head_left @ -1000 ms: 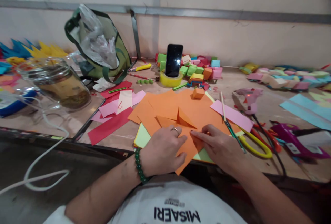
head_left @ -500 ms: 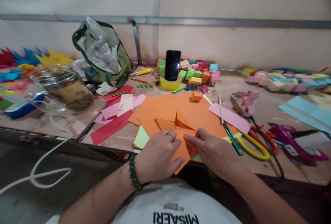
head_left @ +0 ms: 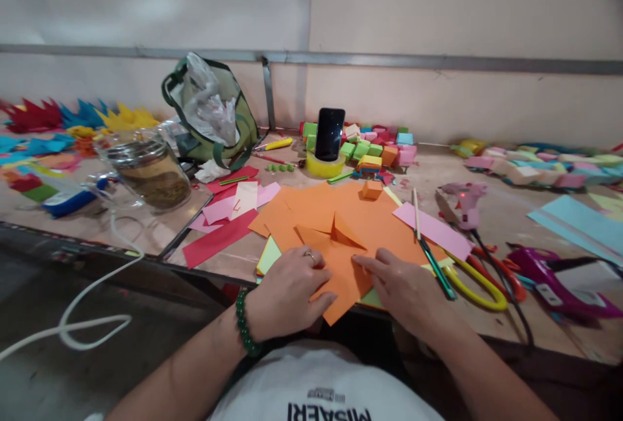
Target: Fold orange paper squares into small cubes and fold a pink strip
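A partly folded sheet of orange paper lies at the table's front edge, with one corner hanging past it and a raised, creased flap at its far end. My left hand has curled fingers on the sheet's left edge, thumb spread toward the lower corner; a ring and a green bead bracelet are on it. On the opposite edge my right hand pinches the paper with its index finger extended on top; its thumb is hidden. Beneath lie more orange sheets and a small orange paper box.
To my right are green-handled scissors or a cutter, yellow-handled scissors, a pink glue gun and a purple tool. A phone stands in a tape roll. At left are a glass jar and a green bag.
The view has tilted up and shifted slightly left. My left hand has drawn back a little to the left, showing more of the orange sheet. The right hand stays at its edge.
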{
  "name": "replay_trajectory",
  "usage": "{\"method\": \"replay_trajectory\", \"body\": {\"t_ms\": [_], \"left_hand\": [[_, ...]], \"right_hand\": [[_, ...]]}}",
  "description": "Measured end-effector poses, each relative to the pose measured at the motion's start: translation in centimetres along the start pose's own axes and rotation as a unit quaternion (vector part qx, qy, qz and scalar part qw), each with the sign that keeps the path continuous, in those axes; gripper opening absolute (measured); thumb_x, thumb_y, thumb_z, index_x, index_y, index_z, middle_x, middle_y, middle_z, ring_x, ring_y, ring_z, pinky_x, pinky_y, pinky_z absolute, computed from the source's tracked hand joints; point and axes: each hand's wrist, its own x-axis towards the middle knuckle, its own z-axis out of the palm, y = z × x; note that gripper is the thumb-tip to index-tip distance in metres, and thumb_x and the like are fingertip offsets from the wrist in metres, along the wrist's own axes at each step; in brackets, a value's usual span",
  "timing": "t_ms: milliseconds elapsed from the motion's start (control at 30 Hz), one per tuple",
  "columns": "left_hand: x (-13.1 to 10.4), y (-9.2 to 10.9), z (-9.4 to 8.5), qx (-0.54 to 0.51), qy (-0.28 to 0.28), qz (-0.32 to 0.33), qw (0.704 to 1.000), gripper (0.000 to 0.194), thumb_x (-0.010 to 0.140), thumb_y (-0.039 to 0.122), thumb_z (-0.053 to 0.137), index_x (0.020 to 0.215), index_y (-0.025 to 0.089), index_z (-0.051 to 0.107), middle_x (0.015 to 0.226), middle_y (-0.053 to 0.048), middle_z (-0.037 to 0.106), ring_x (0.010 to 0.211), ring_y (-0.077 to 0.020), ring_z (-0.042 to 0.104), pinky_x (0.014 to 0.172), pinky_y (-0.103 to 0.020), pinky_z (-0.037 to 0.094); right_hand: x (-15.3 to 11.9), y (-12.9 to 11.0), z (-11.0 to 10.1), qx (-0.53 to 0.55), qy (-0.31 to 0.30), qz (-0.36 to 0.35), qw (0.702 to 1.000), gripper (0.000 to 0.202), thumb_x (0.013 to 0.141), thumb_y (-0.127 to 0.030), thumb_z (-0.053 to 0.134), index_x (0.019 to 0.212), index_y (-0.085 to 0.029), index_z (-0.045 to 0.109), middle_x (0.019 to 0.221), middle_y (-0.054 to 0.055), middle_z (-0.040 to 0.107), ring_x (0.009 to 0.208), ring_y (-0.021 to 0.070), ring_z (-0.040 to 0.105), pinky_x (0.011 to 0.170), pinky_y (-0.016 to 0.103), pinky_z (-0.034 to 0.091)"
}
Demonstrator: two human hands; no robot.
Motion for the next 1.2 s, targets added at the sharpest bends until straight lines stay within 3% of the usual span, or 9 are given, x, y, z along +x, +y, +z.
{"method": "replay_trajectory", "body": {"t_ms": [167,267,367,533,633,733,933,1067,1200], "left_hand": [[-0.8,-0.6,0.0,-0.033,0.003,-0.003,0.999,0.023,0.09,0.031,0.049,0.087,0.018,0.067,0.102,-0.006,0.065,0.098,-0.0197,0.056,0.088,-0.033,0.044],[-0.4,-0.4,0.1,-0.006,-0.001,0.003,1.0,0.022,0.088,0.032,0.05,0.081,0.017,0.064,0.093,-0.007,0.064,0.093,-0.0203,0.056,0.082,-0.032,0.045],[0.2,-0.1,0.2,0.037,0.0,0.012,0.999,0.023,0.086,0.036,0.053,0.078,0.016,0.06,0.083,-0.006,0.061,0.086,-0.021,0.054,0.075,-0.032,0.045],[0.8,0.1,0.6,0.066,0.016,0.018,0.998,0.025,0.085,0.042,0.054,0.084,0.018,0.059,0.082,-0.005,0.059,0.083,-0.0213,0.052,0.07,-0.033,0.043],[0.8,-0.1,0.6,0.066,0.011,0.02,0.998,0.026,0.086,0.042,0.053,0.079,0.018,0.058,0.08,-0.004,0.058,0.082,-0.0208,0.053,0.069,-0.032,0.042],[0.6,-0.5,0.5,0.054,0.009,0.025,0.998,0.026,0.086,0.04,0.053,0.074,0.018,0.056,0.079,-0.004,0.057,0.082,-0.0199,0.052,0.072,-0.032,0.041],[0.3,-1.2,0.4,0.003,0.014,0.031,0.999,0.03,0.085,0.044,0.054,0.071,0.017,0.054,0.078,-0.003,0.057,0.082,-0.0187,0.051,0.072,-0.031,0.04],[0.0,-1.1,0.5,-0.026,0.02,0.027,0.999,0.035,0.083,0.05,0.056,0.071,0.017,0.052,0.079,-0.004,0.056,0.081,-0.019,0.05,0.071,-0.031,0.039],[0.2,-0.9,0.7,-0.019,0.036,0.024,0.999,0.035,0.082,0.05,0.056,0.071,0.018,0.051,0.078,-0.004,0.056,0.08,-0.0195,0.049,0.07,-0.032,0.038]], "right_hand": [[-0.3,2.0,-0.4,0.116,-0.015,0.043,0.992,0.035,0.089,-0.022,0.04,0.11,-0.027,0.068,0.083,0.003,0.066,0.06,0.0135,0.06,0.054,0.024,0.037],[0.6,1.8,-1.3,0.213,-0.017,0.086,0.973,0.03,0.088,-0.038,0.044,0.088,-0.022,0.069,0.068,0.001,0.064,0.059,0.0135,0.057,0.055,0.024,0.038],[2.2,0.6,-2.1,0.222,-0.017,0.125,0.967,0.04,0.081,-0.058,0.051,0.068,-0.02,0.059,0.058,-0.001,0.059,0.054,0.0127,0.051,0.05,0.024,0.032],[5.1,-0.8,-2.5,0.183,-0.125,0.092,0.971,0.038,0.068,-0.056,0.063,0.06,-0.02,0.055,0.055,0.0,0.057,0.05,0.0121,0.046,0.047,0.025,0.025],[6.1,-0.1,-2.5,0.184,-0.193,0.09,0.959,0.042,0.068,-0.057,0.062,0.056,-0.019,0.054,0.05,0.0,0.052,0.047,0.0111,0.043,0.045,0.025,0.023],[6.2,1.3,-2.3,0.203,-0.222,0.096,0.949,0.044,0.072,-0.055,0.058,0.051,-0.017,0.051,0.046,-0.001,0.047,0.046,0.0102,0.041,0.044,0.025,0.022],[3.7,3.2,-1.8,0.244,-0.2,0.186,0.931,0.04,0.083,-0.042,0.045,0.051,-0.018,0.048,0.041,0.0,0.05,0.039,0.0095,0.042,0.043,0.023,0.027],[2.0,3.2,-2.1,0.199,-0.138,0.203,0.949,0.038,0.086,-0.035,0.04,0.054,-0.017,0.05,0.046,0.002,0.053,0.043,0.0111,0.047,0.045,0.023,0.026],[1.4,1.9,-1.9,0.136,-0.049,0.18,0.973,0.039,0.089,-0.041,0.041,0.064,-0.018,0.06,0.054,0.002,0.056,0.051,0.0133,0.051,0.049,0.025,0.026]]}}
